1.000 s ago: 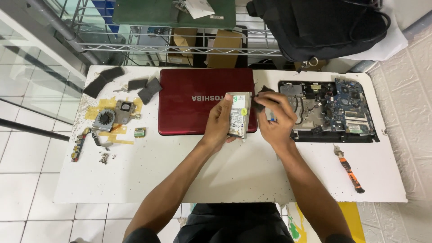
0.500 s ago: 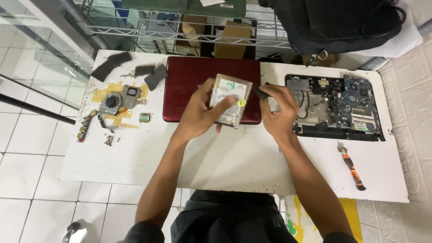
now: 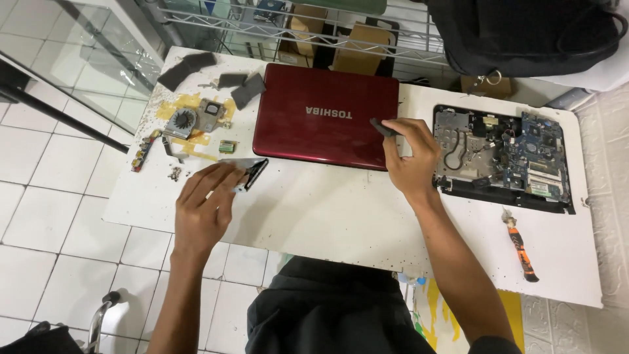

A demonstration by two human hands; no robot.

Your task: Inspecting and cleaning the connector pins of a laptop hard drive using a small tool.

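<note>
The left hand (image 3: pixel 204 203), left of centre in the frame, grips a flat silver metal drive in its bracket (image 3: pixel 246 172), fingers closed over its near edge; the drive is held low over the white bench (image 3: pixel 327 210), just left of the dark red laptop lid (image 3: pixel 325 116). The right hand (image 3: pixel 411 157), right of centre, pinches a small dark grey flat piece (image 3: pixel 382 127) between thumb and fingertips, held over the right edge of the lid. Whether the piece touches the lid cannot be told.

The lid lies closed and flat at the upper middle of the bench. At the right of the frame lies an opened black laptop base with a bare blue circuit board (image 3: pixel 504 157), just beside the right hand. Below it, toward the lower right, an orange-and-black handled tool (image 3: pixel 519 246) rests on the bench, well apart from both hands.

In the upper left lie a round cooling fan with copper heat pipe (image 3: pixel 190 121) on yellowish tape, several dark grey foam pads (image 3: pixel 216 75) and a narrow strip of circuit board (image 3: pixel 141 152) at the bench's left edge. A black bag (image 3: pixel 524 33) sits at the upper right, behind the bench.
</note>
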